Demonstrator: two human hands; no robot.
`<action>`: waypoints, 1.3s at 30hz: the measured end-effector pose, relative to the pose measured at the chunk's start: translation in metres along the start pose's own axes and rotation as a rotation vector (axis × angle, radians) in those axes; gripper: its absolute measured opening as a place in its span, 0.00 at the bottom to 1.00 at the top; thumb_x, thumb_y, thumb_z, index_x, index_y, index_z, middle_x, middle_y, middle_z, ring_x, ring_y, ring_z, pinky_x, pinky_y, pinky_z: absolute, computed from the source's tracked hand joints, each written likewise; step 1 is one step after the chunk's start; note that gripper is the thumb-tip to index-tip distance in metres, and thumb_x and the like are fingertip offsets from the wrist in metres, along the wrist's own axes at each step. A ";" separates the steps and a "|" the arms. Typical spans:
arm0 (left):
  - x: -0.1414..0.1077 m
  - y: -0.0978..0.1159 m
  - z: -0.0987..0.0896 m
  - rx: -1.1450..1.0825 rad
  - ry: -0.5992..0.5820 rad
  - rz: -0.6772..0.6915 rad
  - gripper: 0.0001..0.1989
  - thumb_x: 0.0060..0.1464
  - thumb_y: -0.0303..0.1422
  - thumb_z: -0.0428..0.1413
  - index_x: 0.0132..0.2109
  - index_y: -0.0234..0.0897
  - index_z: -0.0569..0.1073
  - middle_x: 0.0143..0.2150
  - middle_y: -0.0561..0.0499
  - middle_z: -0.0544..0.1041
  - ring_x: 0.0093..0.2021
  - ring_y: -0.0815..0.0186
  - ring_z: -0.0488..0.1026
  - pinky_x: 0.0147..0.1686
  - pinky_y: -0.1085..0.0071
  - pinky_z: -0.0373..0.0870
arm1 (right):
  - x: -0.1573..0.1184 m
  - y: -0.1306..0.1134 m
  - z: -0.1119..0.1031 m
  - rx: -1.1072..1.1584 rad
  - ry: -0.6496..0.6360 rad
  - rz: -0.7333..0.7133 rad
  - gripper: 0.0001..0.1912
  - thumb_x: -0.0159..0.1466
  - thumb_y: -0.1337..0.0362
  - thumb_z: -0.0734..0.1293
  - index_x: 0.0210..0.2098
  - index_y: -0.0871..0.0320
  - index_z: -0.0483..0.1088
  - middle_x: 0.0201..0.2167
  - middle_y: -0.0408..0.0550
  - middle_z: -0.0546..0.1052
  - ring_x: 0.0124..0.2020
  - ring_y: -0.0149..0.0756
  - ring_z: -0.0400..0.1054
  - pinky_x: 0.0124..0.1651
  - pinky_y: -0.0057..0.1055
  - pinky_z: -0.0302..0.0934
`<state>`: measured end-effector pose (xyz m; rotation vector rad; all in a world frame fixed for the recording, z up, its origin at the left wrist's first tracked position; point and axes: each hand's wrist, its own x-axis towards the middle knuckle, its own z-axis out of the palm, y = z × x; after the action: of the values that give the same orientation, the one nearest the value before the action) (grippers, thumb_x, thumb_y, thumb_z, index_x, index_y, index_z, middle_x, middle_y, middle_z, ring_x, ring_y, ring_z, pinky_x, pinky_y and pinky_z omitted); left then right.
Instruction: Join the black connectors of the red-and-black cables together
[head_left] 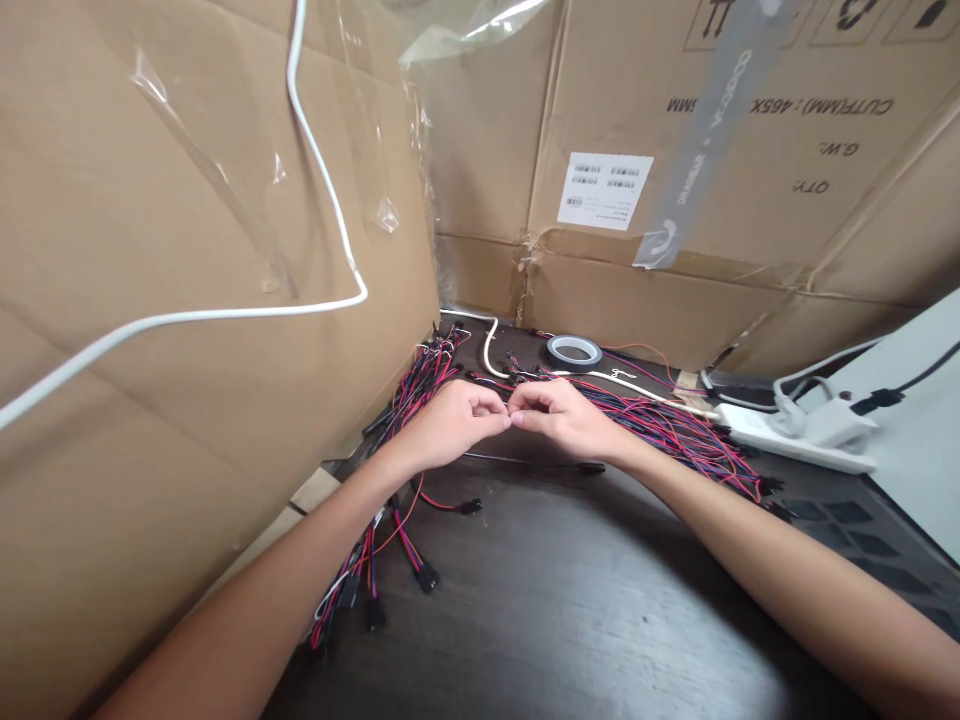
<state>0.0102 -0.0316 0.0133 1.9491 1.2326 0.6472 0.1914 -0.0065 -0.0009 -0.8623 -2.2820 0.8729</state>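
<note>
My left hand [466, 420] and my right hand [556, 415] meet fingertip to fingertip above the dark table [540, 580]. Both are closed in a pinch. Whatever lies between the fingers is too small to make out. Behind my right hand spreads a bundle of red and black wires [667, 430]. A second wire bundle [420, 385] with black connectors lies beside and under my left forearm. Just below the hands a thin dark cable [536, 461] runs across the table, with a black end [591, 468] at its right.
A roll of tape [574, 352] lies behind the hands. A white power strip [795, 440] with plugs is at the right. Cardboard walls [480, 270] stand at the back and left. One white cable [247, 312] hangs across the left cardboard. Dark square pieces [847, 512] lie at the right edge.
</note>
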 end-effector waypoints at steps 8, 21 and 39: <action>-0.001 -0.005 -0.002 0.390 -0.032 0.014 0.13 0.53 0.37 0.50 0.31 0.38 0.77 0.21 0.56 0.65 0.24 0.73 0.58 0.26 0.74 0.47 | -0.001 0.000 0.001 -0.270 -0.104 -0.055 0.08 0.60 0.71 0.62 0.30 0.65 0.73 0.24 0.45 0.72 0.25 0.26 0.61 0.32 0.25 0.52; 0.001 -0.007 -0.001 0.457 -0.006 0.041 0.11 0.53 0.36 0.51 0.32 0.41 0.78 0.23 0.56 0.70 0.25 0.72 0.64 0.27 0.73 0.52 | 0.000 -0.003 0.004 -0.358 -0.029 -0.036 0.09 0.58 0.73 0.63 0.28 0.63 0.75 0.22 0.46 0.74 0.23 0.26 0.61 0.31 0.25 0.51; 0.004 -0.021 -0.003 0.596 -0.027 0.071 0.11 0.55 0.34 0.50 0.34 0.37 0.76 0.32 0.47 0.76 0.35 0.65 0.70 0.35 0.70 0.59 | -0.004 0.011 -0.055 -0.279 -0.442 0.099 0.10 0.61 0.68 0.59 0.32 0.63 0.72 0.23 0.45 0.73 0.23 0.28 0.64 0.29 0.25 0.55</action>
<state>-0.0018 -0.0217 -0.0017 2.4819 1.4597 0.2985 0.2347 0.0174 0.0249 -0.9854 -2.8157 0.8680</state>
